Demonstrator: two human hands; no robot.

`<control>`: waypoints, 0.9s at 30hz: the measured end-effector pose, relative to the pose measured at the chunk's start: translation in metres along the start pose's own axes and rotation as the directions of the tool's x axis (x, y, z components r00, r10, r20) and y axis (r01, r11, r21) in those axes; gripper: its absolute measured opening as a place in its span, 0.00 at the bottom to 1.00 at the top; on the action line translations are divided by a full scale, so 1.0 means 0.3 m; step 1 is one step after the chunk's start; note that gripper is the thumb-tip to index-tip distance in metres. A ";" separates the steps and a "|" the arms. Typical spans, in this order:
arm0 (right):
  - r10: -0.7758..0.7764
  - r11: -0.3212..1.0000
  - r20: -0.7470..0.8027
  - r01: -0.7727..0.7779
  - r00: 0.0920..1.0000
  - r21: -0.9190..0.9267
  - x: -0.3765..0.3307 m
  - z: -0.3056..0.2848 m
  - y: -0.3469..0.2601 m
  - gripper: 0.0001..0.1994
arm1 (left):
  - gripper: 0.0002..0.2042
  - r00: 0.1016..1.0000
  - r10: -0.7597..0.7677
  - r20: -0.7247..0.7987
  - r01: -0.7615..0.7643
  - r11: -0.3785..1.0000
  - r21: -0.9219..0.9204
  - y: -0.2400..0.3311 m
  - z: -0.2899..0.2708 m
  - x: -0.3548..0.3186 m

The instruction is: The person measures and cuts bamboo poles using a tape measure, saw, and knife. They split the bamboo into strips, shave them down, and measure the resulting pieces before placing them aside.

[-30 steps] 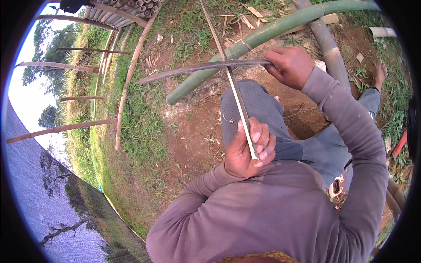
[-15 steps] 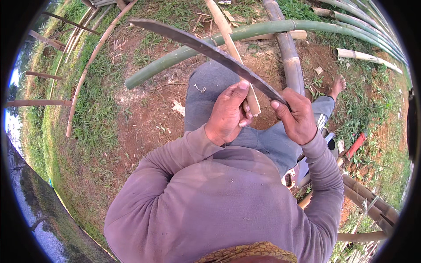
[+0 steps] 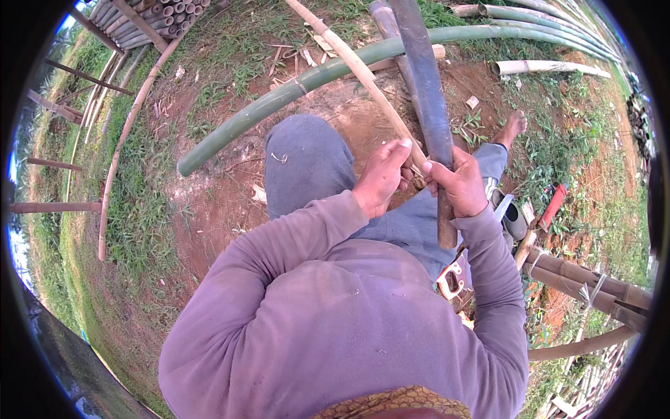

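Note:
A machete (image 3: 430,91) with a broad dark blade points up and away from my right hand (image 3: 462,183). The fingers of that hand wrap it near the base, and its wooden handle (image 3: 447,225) shows below. My left hand (image 3: 382,178) pinches a long pale bamboo strip (image 3: 386,108) close to its near end. The thumb of my right hand lies at the tip of that strip, beside the blade. The strip runs away to the upper left, above a green bamboo pole (image 3: 258,115). My fingertips partly hide the strip's end.
A dark bamboo pole (image 3: 407,80) crosses under the green one, partly behind the blade. A handsaw with a pale handle (image 3: 452,281) and a red object (image 3: 553,207) lie at my right. Tied bamboo poles (image 3: 586,286) are nearby. Cut bamboo (image 3: 174,17) is stacked at far left.
The machete has swung from pointing far left across the strip to pointing nearly straight away. My right hand's thumb has come to the strip's end, and the strip now slants more.

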State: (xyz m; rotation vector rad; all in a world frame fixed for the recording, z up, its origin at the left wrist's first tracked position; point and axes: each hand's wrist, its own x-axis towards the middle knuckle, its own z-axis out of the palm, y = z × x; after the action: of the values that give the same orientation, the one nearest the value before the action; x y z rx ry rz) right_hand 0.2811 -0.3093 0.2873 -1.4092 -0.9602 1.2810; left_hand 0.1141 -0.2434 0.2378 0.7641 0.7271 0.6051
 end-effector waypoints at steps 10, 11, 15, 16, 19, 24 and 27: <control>0.057 0.992 -0.187 -0.077 0.981 -0.104 -0.216 -0.410 0.029 0.12 | 0.29 0.585 0.313 0.748 -0.724 -0.215 0.655 0.389 -0.011 0.138; 0.072 0.990 -0.212 -0.096 0.975 -0.101 -0.256 -0.451 0.026 0.13 | 0.30 0.567 0.278 0.775 -0.704 -0.325 0.632 0.408 -0.004 0.219; 0.060 0.991 -0.315 -0.095 0.947 -0.097 -0.437 -0.571 -0.022 0.15 | 0.35 0.495 0.113 0.861 -0.640 -0.622 0.450 0.430 0.040 0.524; 0.046 0.993 -0.320 -0.079 0.946 -0.091 -0.481 -0.604 -0.030 0.15 | 0.36 0.474 0.062 0.878 -0.639 -0.662 0.392 0.430 0.052 0.585; 0.005 0.990 -0.394 -0.060 0.919 -0.128 -0.591 -0.714 -0.017 0.13 | 0.35 0.691 -0.249 0.678 -0.716 -0.358 0.599 0.395 0.097 0.783; -0.467 0.708 -0.722 -0.273 0.510 -0.651 -0.716 -0.848 0.175 0.12 | 0.29 0.657 -0.298 0.692 -0.721 -0.516 0.462 0.240 0.333 0.802; -0.365 0.848 -0.909 -0.333 0.200 -0.413 -0.746 -0.853 0.349 0.13 | 0.27 0.648 -0.239 0.723 -0.701 -0.557 0.445 0.151 0.452 0.810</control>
State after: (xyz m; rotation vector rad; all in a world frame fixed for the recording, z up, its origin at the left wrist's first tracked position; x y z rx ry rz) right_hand 0.4982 -0.5853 0.2310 -2.1809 -0.3248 -0.2461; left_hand 0.3547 -0.0977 0.2556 3.0992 0.0595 -0.0766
